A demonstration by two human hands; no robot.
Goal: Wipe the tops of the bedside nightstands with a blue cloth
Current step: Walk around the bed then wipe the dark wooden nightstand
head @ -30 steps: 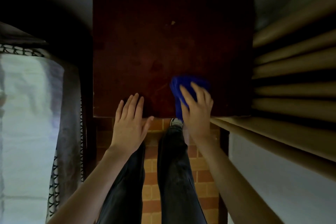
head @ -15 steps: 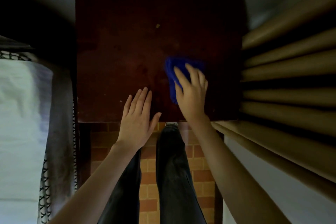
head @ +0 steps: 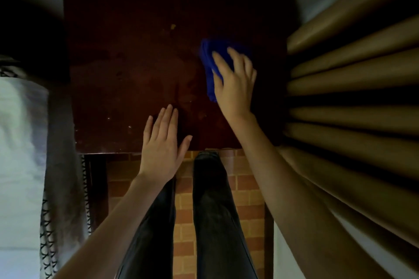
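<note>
A dark reddish-brown nightstand top (head: 136,63) fills the upper middle of the head view. My right hand (head: 235,84) presses a bunched blue cloth (head: 210,59) flat against the top, right of centre. The cloth sticks out past my fingers to the left and far side. My left hand (head: 162,149) lies flat with fingers apart over the near edge of the top and holds nothing. A small pale speck (head: 173,26) sits on the top farther back.
Tan curtain folds (head: 351,88) hang close along the nightstand's right side. A bed with white bedding and a patterned trim (head: 25,165) lies on the left. My dark trouser legs (head: 210,210) stand on a brick-patterned floor (head: 244,188) below the near edge.
My right hand has slid the blue cloth away from the near edge toward the middle and back of the top. My left hand has shifted slightly forward along the near edge.
</note>
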